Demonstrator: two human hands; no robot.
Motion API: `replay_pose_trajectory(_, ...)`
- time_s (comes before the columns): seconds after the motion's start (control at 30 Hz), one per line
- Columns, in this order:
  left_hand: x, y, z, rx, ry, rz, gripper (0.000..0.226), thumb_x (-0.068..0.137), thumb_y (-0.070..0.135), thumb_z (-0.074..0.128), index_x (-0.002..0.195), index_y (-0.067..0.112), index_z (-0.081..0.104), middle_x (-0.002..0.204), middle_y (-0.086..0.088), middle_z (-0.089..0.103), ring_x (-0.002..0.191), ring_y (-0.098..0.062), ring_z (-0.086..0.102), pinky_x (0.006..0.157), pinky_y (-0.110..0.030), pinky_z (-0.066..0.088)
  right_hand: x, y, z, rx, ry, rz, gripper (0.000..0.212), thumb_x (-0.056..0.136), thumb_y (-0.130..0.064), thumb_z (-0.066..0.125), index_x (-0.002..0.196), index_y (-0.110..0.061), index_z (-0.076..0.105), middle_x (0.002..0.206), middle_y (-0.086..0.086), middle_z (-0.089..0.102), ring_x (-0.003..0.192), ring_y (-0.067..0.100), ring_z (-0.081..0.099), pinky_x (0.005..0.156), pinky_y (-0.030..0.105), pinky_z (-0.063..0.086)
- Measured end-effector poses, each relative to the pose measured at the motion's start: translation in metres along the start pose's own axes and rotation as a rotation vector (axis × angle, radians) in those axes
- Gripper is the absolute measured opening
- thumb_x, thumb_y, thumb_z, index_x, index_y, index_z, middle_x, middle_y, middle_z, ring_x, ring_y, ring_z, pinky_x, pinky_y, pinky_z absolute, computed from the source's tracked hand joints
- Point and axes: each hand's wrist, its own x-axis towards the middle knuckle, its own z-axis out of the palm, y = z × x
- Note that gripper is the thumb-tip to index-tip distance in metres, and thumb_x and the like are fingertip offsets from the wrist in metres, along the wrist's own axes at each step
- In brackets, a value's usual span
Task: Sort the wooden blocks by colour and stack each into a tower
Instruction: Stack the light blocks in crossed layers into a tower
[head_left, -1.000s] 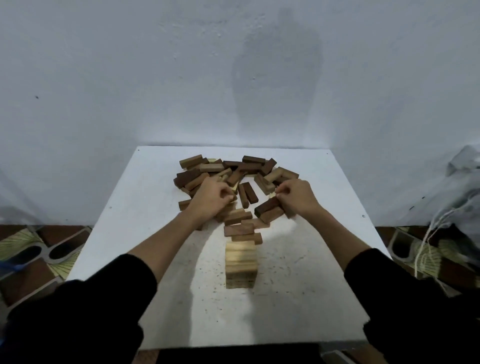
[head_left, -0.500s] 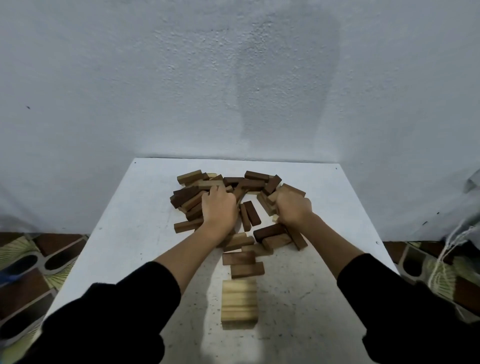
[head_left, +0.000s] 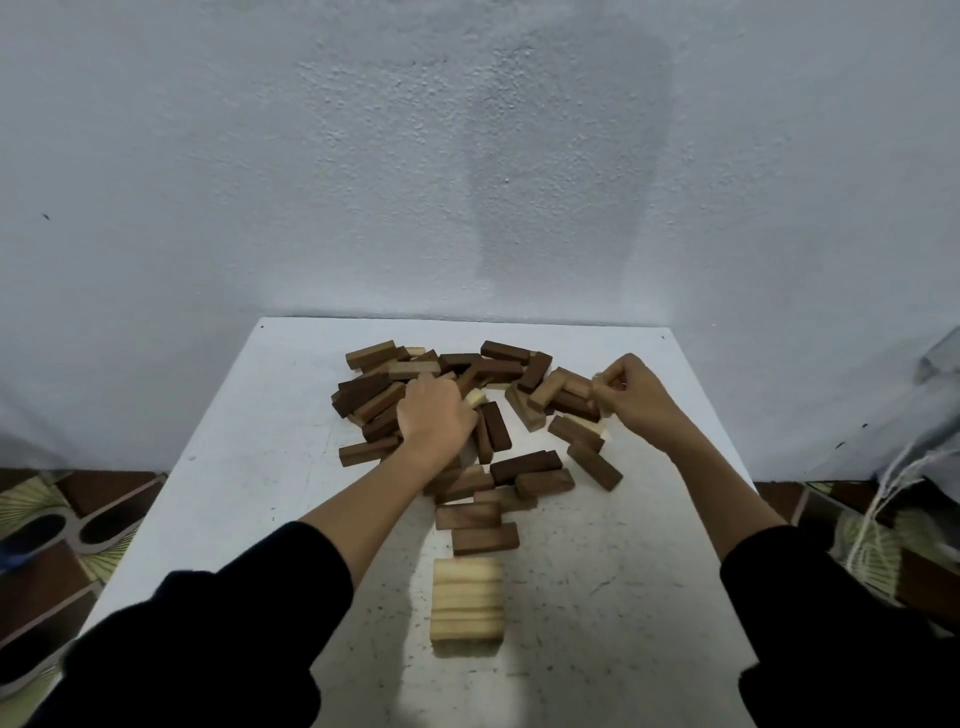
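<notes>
On the white table (head_left: 249, 467) a loose pile of wooden blocks (head_left: 467, 405), dark and light brown mixed, spreads across the far half. Nearer the person stands a short tower of pale blocks (head_left: 467, 597). The left hand (head_left: 434, 415) rests knuckles-up in the heap, fingers curled down among the pieces; what its grip holds cannot be told. The right hand (head_left: 631, 395), raised at the pile's right edge, pinches a pale block (head_left: 597, 387). No writing or labels can be read.
</notes>
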Motion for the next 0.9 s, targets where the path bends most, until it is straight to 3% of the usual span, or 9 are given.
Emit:
replay_pose_trajectory(0.1,0.001,-0.004,-0.003,-0.203,-0.046,-0.045,0.027,0.082,0.019,0.067,0.062,0.005,0.055,0.096,-0.021,0.063,0.095,-0.034,0.060,0.065,-0.032,0.043,0.004,0.018,0.003,-0.145,-0.061,0.059,0.008,0.093,-0.011,0.046,0.100,-0.008,0.043,0.092,0.004,0.050,0.080,0.016,0.048,0.063,0.027,0.037)
replay_pose_trajectory(0.23,-0.002,-0.010,-0.008,-0.444,-0.033,-0.122,0.017,0.075,0.006,0.068,0.072,-0.011,0.068,0.087,-0.023,0.069,0.081,-0.021,0.062,0.071,-0.037,0.052,0.004,0.028,0.011,-0.264,-0.049,0.129,0.019,0.082,-0.005,0.062,0.080,-0.009,0.044,0.082,0.007,0.050,0.077,0.019,0.047,0.055,0.022,0.032)
replay_pose_trajectory(0.3,-0.007,-0.013,-0.013,-0.501,-0.044,-0.152,0.016,0.075,0.004,0.067,0.078,-0.011,0.069,0.077,-0.017,0.067,0.066,-0.014,0.056,0.059,-0.025,0.047,0.002,0.027,0.014,-0.303,-0.010,0.155,0.030,0.078,-0.003,0.064,0.066,-0.011,0.038,0.066,0.004,0.044,0.061,0.014,0.042,0.050,0.020,0.028)
replay_pose_trajectory(0.37,-0.012,-0.015,-0.018,-0.549,-0.041,-0.179,0.015,0.077,0.005,0.068,0.080,-0.010,0.069,0.068,-0.010,0.063,0.058,-0.006,0.053,0.047,-0.014,0.037,0.001,0.027,0.018,-0.339,0.004,0.181,0.032,0.075,-0.001,0.065,0.065,-0.010,0.035,0.063,0.000,0.038,0.057,0.012,0.037,0.047,0.021,0.026)
replay_pose_trajectory(0.5,-0.018,-0.019,-0.025,-0.560,-0.062,-0.204,0.017,0.075,0.000,0.068,0.061,0.003,0.059,0.059,-0.005,0.055,0.045,-0.005,0.053,0.037,-0.008,0.035,0.000,0.025,0.024,-0.438,-0.022,0.163,0.038,0.076,-0.001,0.062,0.059,-0.011,0.030,0.062,0.001,0.035,0.056,0.013,0.036,0.046,0.021,0.022)
replay_pose_trajectory(0.6,-0.023,-0.024,-0.027,-0.671,-0.097,-0.248,0.027,0.070,-0.005,0.072,0.066,0.008,0.049,0.068,-0.007,0.059,0.058,-0.013,0.056,0.049,-0.020,0.044,-0.003,0.023,0.026,-0.456,-0.020,0.161,0.039,0.078,-0.001,0.058,0.057,-0.011,0.028,0.060,0.001,0.033,0.056,0.015,0.036,0.046,0.022,0.021)
replay_pose_trajectory(0.73,-0.022,-0.036,-0.030,-0.939,-0.213,-0.311,0.024,0.076,-0.016,0.063,0.079,0.006,0.054,0.084,-0.017,0.063,0.055,-0.021,0.061,0.062,-0.031,0.054,-0.010,0.006,0.018,-0.431,-0.085,0.194,0.042,0.081,-0.015,0.066,0.057,-0.012,0.032,0.058,0.000,0.037,0.055,0.011,0.038,0.047,0.023,0.024)
replay_pose_trajectory(0.83,-0.023,-0.042,-0.035,-0.993,-0.317,-0.308,0.036,0.081,-0.016,0.054,0.106,0.009,0.060,0.098,-0.015,0.060,0.053,-0.017,0.055,0.049,-0.022,0.047,-0.018,-0.019,0.004,-0.486,-0.167,0.255,0.030,0.077,-0.010,0.066,0.064,-0.010,0.040,0.065,0.001,0.043,0.056,0.010,0.040,0.046,0.022,0.028)
replay_pose_trajectory(0.9,-0.028,-0.044,-0.041,-1.018,-0.360,-0.288,0.041,0.084,-0.014,0.049,0.113,0.013,0.062,0.093,-0.011,0.059,0.053,-0.013,0.052,0.044,-0.019,0.041,-0.025,-0.037,0.000,-0.419,-0.183,0.256,0.021,0.074,-0.007,0.069,0.074,-0.006,0.047,0.071,0.002,0.045,0.059,0.012,0.043,0.048,0.022,0.030)
